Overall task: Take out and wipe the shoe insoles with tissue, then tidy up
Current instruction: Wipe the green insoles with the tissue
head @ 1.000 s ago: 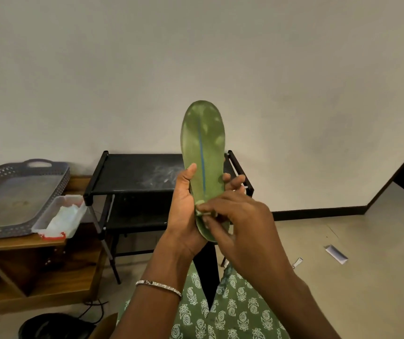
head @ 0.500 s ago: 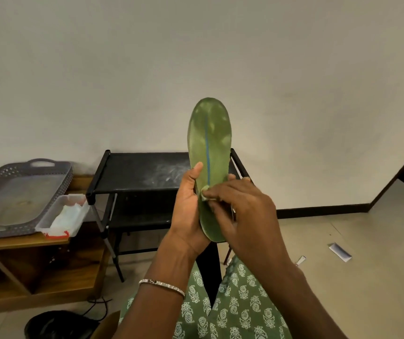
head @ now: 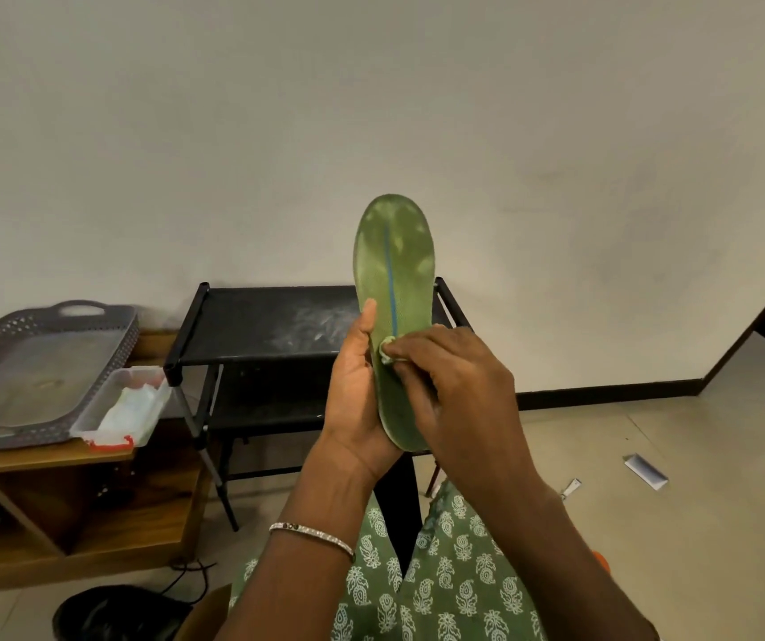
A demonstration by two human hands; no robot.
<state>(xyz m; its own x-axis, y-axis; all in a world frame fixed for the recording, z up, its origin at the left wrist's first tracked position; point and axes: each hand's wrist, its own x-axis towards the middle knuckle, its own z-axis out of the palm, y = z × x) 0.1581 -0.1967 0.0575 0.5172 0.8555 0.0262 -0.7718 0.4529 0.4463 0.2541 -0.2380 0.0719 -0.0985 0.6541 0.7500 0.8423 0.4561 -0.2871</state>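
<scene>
Two grips: left hand (head: 356, 400) wrapped round the lower half of the upright insole (head: 394, 261), right hand (head: 459, 395) pinching a tissue wad (head: 388, 354) against its middle. Stroke firmly toward the blotchy toe.

Bare forearms, a silver bracelet (head: 311, 537), green white-paisley printed trousers (head: 445, 589).

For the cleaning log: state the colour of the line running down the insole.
Blue: a thin line down the middle of the green insole, seen in the head view.
</scene>
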